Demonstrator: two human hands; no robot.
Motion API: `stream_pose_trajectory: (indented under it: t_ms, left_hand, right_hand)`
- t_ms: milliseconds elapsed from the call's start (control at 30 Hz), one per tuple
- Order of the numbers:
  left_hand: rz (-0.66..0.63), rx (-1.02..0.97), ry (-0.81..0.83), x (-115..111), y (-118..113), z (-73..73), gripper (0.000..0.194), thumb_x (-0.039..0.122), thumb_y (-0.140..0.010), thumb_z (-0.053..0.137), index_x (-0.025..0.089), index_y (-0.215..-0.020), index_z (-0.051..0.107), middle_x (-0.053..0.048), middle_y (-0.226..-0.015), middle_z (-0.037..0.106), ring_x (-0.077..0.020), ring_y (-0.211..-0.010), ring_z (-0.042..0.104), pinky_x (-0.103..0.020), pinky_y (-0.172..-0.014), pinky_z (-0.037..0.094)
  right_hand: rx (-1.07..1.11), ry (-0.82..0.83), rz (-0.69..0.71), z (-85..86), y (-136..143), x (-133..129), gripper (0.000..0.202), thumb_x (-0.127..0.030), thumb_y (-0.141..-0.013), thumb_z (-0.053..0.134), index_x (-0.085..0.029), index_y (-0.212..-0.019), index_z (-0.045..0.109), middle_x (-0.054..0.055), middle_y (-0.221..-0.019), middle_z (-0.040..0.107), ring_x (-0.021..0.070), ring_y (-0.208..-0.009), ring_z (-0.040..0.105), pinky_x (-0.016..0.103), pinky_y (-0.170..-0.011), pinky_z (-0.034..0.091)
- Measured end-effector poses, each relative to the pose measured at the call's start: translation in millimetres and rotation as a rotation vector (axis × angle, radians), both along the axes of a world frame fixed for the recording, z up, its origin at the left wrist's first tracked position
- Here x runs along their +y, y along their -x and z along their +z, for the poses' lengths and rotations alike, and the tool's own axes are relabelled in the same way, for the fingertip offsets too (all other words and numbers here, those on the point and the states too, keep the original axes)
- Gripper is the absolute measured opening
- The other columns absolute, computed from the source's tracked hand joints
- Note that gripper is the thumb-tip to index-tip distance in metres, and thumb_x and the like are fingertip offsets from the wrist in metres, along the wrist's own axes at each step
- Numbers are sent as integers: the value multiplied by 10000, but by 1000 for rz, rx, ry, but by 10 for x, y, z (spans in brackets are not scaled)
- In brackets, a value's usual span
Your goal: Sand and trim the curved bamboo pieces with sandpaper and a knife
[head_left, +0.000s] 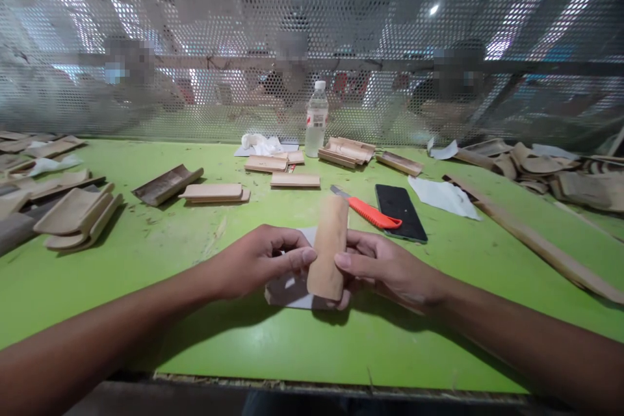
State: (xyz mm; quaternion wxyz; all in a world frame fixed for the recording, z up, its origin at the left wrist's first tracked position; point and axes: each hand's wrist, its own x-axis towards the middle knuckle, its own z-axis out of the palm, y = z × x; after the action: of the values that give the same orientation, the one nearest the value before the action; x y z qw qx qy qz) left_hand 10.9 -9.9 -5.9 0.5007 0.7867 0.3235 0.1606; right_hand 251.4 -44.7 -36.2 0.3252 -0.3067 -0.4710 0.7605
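Note:
Between my two hands a short, curved piece of split bark or bamboo [328, 248] stands upright, its smooth tan face toward me. My left hand [273, 259] pinches its left edge, thumb on the front and fingers curled behind. From the other side my right hand [380, 268] grips it, thumb on the face and fingers beneath. Under the hands lies a pale, flat sheet or block [287, 292], partly covered. Just beyond the right hand rests an orange-handled utility knife [373, 211], its handle end over a dark smartphone [402, 214].
A water bottle [316, 118] stands before a perforated metal screen [219, 32], with people behind it. Stacked curved pieces [80, 214] lie left; another pile [546, 169] is at right. A long strip [536, 237] and white paper [443, 197] lie on the green table [219, 344].

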Motion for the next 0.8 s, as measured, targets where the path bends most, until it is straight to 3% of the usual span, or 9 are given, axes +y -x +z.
stream_pose_trajectory:
  t_ms: [133, 267, 467, 600, 700, 800]
  left_hand:
    - [-15, 4, 14, 1, 4, 0, 390, 497, -1002, 552, 160, -818, 621, 16, -738, 569, -121, -683, 521, -220, -611, 416]
    - [-1, -19, 44, -7, 5, -7, 379, 504, -998, 566, 158, -860, 638, 12, -756, 591, -122, -695, 548, -216, -620, 445]
    - [-18, -30, 211, 6, 22, -58, 398, 547, -981, 583, 160, -893, 610, 12, -742, 597, -122, -646, 573, -227, -594, 476]
    - [-19, -45, 293, 1, 16, -108, 428, 569, -965, 604, 148, -889, 605, 5, -735, 608, -113, -617, 560, -231, -581, 469]
    - [-67, -81, 366, -17, -2, -105, 440, 577, -952, 626, 139, -902, 608, 1, -739, 610, -102, -599, 534, -226, -561, 441]
    - [-99, -106, 405, -21, -12, -56, 436, 567, -963, 616, 132, -941, 625, -4, -749, 610, -98, -604, 520, -222, -559, 424]
  right_hand:
    - [-32, -94, 28, 13, -22, -5, 443, -366, -926, 749, -145, -1283, 607, 130, -1114, 754, 203, -850, 773, 314, -694, 656]
    - [-88, -149, 97, 1, -48, 3, 447, -441, -974, 680, -124, -1279, 603, 136, -1036, 770, 185, -754, 771, 310, -684, 646]
    - [-104, -136, 103, 15, -55, -1, 504, -593, -979, 593, -96, -971, 681, 115, -781, 772, 183, -665, 763, 304, -658, 646]
    - [-113, -156, 117, 52, -32, -34, 507, -605, -984, 574, -112, -917, 672, 93, -736, 760, 165, -589, 739, 277, -570, 626]
    - [-181, -202, 82, 68, -23, -41, 482, -601, -982, 577, -140, -853, 640, 55, -676, 723, 147, -504, 686, 261, -488, 585]
    - [-335, -332, -94, 49, -55, -10, 402, -572, -964, 623, -174, -907, 615, 28, -718, 700, 154, -567, 684, 286, -544, 597]
